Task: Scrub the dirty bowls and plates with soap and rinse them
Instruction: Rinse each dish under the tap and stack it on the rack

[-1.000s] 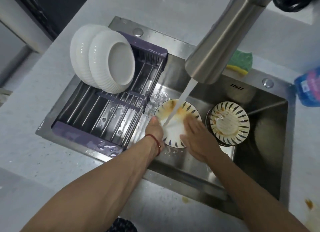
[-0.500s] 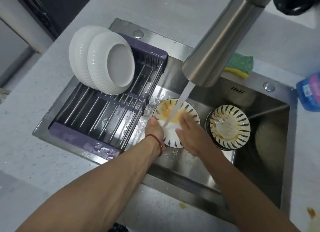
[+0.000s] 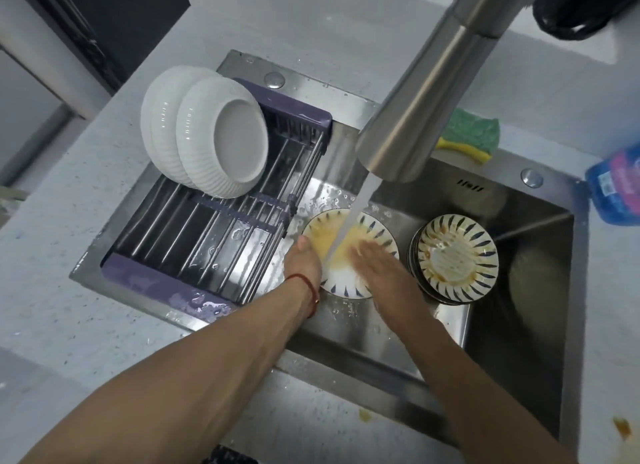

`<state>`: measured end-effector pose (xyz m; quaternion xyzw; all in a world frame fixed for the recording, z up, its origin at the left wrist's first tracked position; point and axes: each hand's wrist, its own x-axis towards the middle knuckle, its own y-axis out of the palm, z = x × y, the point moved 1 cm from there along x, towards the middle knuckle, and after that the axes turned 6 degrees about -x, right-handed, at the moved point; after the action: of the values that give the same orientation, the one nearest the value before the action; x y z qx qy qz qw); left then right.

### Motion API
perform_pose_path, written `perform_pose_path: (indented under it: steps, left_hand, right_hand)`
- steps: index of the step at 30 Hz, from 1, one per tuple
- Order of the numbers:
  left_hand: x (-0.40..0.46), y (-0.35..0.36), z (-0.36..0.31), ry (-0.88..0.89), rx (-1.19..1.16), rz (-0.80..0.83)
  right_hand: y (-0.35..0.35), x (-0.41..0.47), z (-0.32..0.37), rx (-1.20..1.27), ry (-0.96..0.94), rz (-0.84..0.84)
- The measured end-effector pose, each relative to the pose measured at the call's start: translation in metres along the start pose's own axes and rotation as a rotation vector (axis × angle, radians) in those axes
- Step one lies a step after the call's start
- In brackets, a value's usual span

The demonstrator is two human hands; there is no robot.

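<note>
Left hand [image 3: 303, 261] gripping patterned plate [image 3: 343, 285] rim, right hand [image 3: 379, 266] apparently flat on it, under faucet [image 3: 415, 117] stream

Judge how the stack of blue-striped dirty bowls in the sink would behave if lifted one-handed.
The stack of blue-striped dirty bowls looks glazed ceramic, so probably rigid, breakable and heavy together. Orange residue on the top bowl suggests a greasy, slippery grip. It already leans, so the bowls may slide apart.

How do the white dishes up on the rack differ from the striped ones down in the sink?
The white dishes are plain, ribbed and look clean; the striped plate and striped stack carry dark rim dashes and yellow-brown residue. The white ones lean on edge in the drying rack; the striped ones lie flat in the sink. Only the striped plate is under running water, with both hands on it. All are round.
</note>
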<state>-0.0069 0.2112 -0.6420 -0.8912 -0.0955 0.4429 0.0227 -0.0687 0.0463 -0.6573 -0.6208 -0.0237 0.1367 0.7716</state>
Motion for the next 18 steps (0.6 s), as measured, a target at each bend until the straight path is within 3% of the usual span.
perform_pose_path:
  steps: [2, 5, 9, 13, 18]
  left_hand:
    - [0.004, 0.0, -0.008, -0.019, -0.058, -0.005]
    - [0.004, 0.017, -0.017, -0.109, -0.278, 0.184]
    - [-0.018, 0.042, -0.008, -0.001, -0.042, 0.302]
    - [0.002, 0.028, -0.001, 0.119, 0.091, 0.125]
    - [0.01, -0.005, 0.0, -0.098, 0.026, 0.113]
  right_hand:
    - [-0.002, 0.015, 0.009, 0.14, 0.038, -0.021]
    - [-0.008, 0.02, 0.029, 0.388, 0.275, 0.066]
    - [-0.018, 0.028, 0.04, 0.985, 0.628, 0.009]
    - [-0.033, 0.03, 0.028, 1.501, 0.718, 0.135]
    - [-0.034, 0.03, 0.008, 1.758, 0.756, 0.246]
